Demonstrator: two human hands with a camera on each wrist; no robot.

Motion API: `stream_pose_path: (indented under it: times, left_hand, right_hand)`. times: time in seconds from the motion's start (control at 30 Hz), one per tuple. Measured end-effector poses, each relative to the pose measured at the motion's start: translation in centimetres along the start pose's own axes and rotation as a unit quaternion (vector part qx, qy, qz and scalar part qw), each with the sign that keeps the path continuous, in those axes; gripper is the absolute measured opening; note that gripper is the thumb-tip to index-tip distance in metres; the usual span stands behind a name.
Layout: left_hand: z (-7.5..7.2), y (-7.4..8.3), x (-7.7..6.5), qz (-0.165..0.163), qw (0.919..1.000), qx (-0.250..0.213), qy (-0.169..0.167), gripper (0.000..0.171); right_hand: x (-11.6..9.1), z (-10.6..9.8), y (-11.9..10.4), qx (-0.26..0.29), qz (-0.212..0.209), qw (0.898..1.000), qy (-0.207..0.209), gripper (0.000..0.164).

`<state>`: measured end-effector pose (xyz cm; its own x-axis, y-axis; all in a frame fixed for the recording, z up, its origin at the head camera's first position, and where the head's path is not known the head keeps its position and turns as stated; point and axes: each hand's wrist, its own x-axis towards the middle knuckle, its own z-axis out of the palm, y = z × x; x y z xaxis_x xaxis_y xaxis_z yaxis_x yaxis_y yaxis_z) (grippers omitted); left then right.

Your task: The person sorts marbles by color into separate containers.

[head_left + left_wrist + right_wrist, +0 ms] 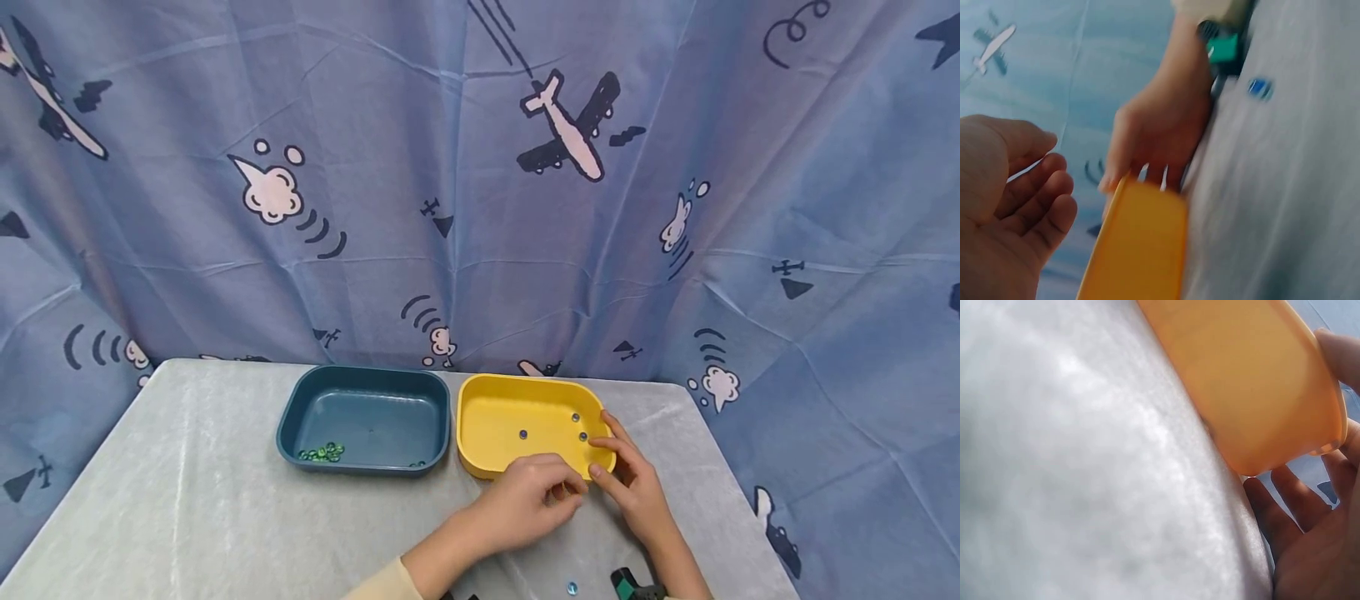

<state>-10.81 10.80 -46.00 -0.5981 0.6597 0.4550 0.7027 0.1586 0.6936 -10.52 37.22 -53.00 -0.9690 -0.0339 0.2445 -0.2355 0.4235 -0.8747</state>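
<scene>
My right hand (637, 492) grips the right end of a yellow plastic tub (480, 462), with thumb and fingers about its rim. In the right wrist view, spread fingers (1300, 500) lie against the tub's (1260, 381) outer wall. My left hand (517, 504) hovers at the tub's front edge, fingers loosely curled. Nothing shows between the thumb and fingers of the left hand (1016, 187) in the left wrist view. Three small dark blue glass beads, one a bead (523, 434) near the middle, lie on the tub's floor.
Left of the yellow tub stands a dark teal tub (367, 408) with several green glass beads (322, 452) in its front left corner. A loose blue bead (572, 588) lies on the pale cloth near my right forearm. Behind the table hangs a blue curtain (375, 208).
</scene>
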Motion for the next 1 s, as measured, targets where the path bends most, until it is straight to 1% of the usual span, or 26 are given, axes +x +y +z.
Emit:
stream_pose_path:
  times: [0.07, 0.13, 0.23, 0.37, 0.5, 0.63, 0.73, 0.9, 1.0]
  left_hand:
    - [0.7, 0.4, -0.1, 0.007, 0.9991, 0.003, -0.042, 0.008]
    - [1.3, 0.7, -0.2, 0.008, 0.9968, -0.001, -0.08, 0.01]
    - [2.1, 1.0, -0.5, 0.008, 0.993, -0.001, -0.118, 0.013]
    - [2.9, 1.1, -0.6, 0.016, 0.9874, -0.003, -0.158, 0.012]
    - [3.5, 1.1, -0.7, 0.027, 0.9783, -0.002, -0.205, 0.012]
    - [3.8, 0.8, -0.7, 0.029, 0.9667, -0.014, -0.254, 0.014]
    - [4.1, 0.4, -0.9, 0.025, 0.9608, -0.025, -0.275, 0.015]
    - [4.8, -0.5, -1.3, 0.022, 0.9584, -0.036, -0.282, 0.013]
    - [5.1, -1.1, -1.5, 0.022, 0.9554, -0.044, -0.291, 0.013]
  right_hand:
    - [-0.1, 0.0, 0.0, 0.003, 0.0, 1.0, -0.001, 0.031]
    - [-0.1, 0.0, 0.1, 0.007, 0.001, 1.0, -0.003, 0.031]
    - [-0.1, 0.0, 0.1, 0.013, 0.002, 1.0, -0.006, 0.032]
    - [0.0, -0.1, 0.2, 0.016, -0.003, 1.0, -0.006, 0.032]
    - [0.0, -0.1, 0.1, 0.017, -0.009, 1.0, -0.003, 0.033]
    - [0.0, -0.1, 0.0, 0.015, -0.007, 1.0, -0.001, 0.033]
    - [0.0, -0.1, 0.0, 0.015, -0.003, 1.0, -0.002, 0.033]
    - [0.0, 0.0, 0.1, 0.015, -0.002, 1.0, -0.002, 0.032]
    - [0.0, 0.0, 0.1, 0.017, -0.002, 1.0, 0.0, 0.032]
